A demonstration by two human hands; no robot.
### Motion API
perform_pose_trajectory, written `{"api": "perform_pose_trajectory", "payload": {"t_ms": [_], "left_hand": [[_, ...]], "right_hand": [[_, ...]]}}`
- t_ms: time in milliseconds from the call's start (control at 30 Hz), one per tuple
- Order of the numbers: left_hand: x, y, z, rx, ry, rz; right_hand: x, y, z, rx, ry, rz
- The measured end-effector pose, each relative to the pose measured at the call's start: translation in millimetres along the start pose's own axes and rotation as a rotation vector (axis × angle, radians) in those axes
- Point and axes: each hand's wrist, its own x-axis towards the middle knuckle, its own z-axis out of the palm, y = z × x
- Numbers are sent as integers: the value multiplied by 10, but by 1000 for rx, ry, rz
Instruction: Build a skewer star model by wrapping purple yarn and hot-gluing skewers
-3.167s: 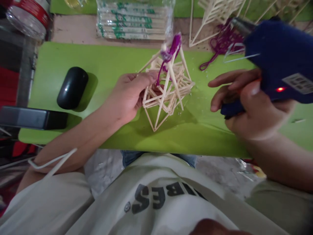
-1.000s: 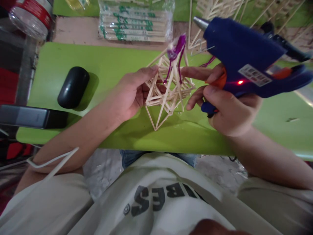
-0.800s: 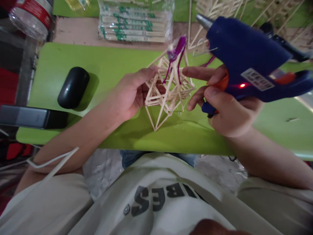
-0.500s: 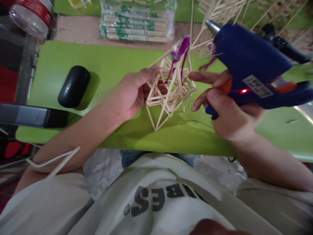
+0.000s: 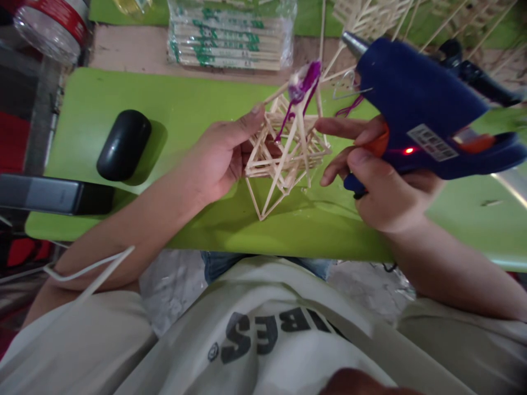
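My left hand [image 5: 228,151] is closed on the left side of a lattice frame of thin wooden sticks [image 5: 284,159]. Purple yarn [image 5: 307,82] is bunched at the frame's top, with strands hanging into it. In my right hand [image 5: 382,181] is a blue hot glue gun [image 5: 420,104] with an orange trigger and a lit red light. Its metal nozzle points up and left, apart from the frame. The extended index finger of that hand reaches the frame's right side; whether it touches, I cannot tell.
A black computer mouse [image 5: 124,145] and a dark rectangular device [image 5: 57,194] lie on the left of the green table [image 5: 173,93]. Beyond are a plastic-wrapped pack of sticks [image 5: 230,41], a clear jar [image 5: 51,30] and more stick structures [image 5: 370,19]. A white cable [image 5: 90,266] crosses my left forearm.
The glue gun and my right hand have shifted very slightly left. My left hand keeps its hold on the stick frame, which has barely moved.
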Motion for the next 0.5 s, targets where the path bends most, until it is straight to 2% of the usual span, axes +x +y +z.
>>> {"api": "perform_pose_trajectory", "payload": {"t_ms": [133,300,400,500], "left_hand": [[-21,0,8,-43,-2,7],[-45,21,2,14,-1,25],[-44,31,-9,38,5,16],[-41,39,-17,40,32,2]], "right_hand": [[36,-19,-51,-9,29,44],[180,-131,-282,-30,117,-21],[260,-286,-348,-86,171,43],[297,-406,-367,-22,167,126]]}}
